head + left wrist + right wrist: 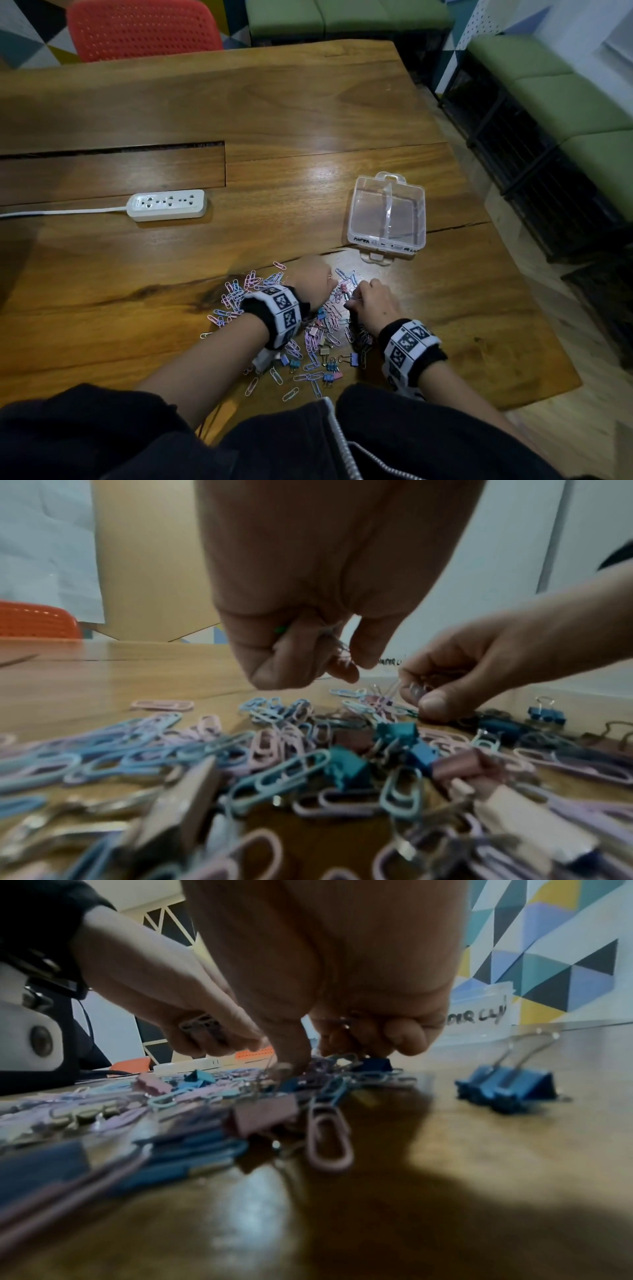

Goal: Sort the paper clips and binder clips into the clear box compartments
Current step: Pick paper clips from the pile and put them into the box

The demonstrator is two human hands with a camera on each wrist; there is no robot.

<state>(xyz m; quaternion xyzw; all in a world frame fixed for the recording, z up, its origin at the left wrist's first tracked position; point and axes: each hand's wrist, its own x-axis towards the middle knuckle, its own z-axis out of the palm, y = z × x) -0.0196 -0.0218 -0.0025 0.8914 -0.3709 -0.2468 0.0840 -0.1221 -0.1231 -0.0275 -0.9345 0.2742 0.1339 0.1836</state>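
Nearest the person, a pile of pastel paper clips (310, 349) and binder clips (330, 366) lay scattered on the wooden table (274, 120). A lone blue binder clip (507, 1085) sat at the pile's right edge. Over the middle of the pile, the left hand (310, 275) hung with its grip curled together around a few paper clips. Just to its right, the right hand (373, 301) reached down into the heap, its grip pinching clips; which kind could not be told. Beyond the hands, the clear box (387, 214) stood open, both compartments bare. Far left lay a white power strip (168, 204).
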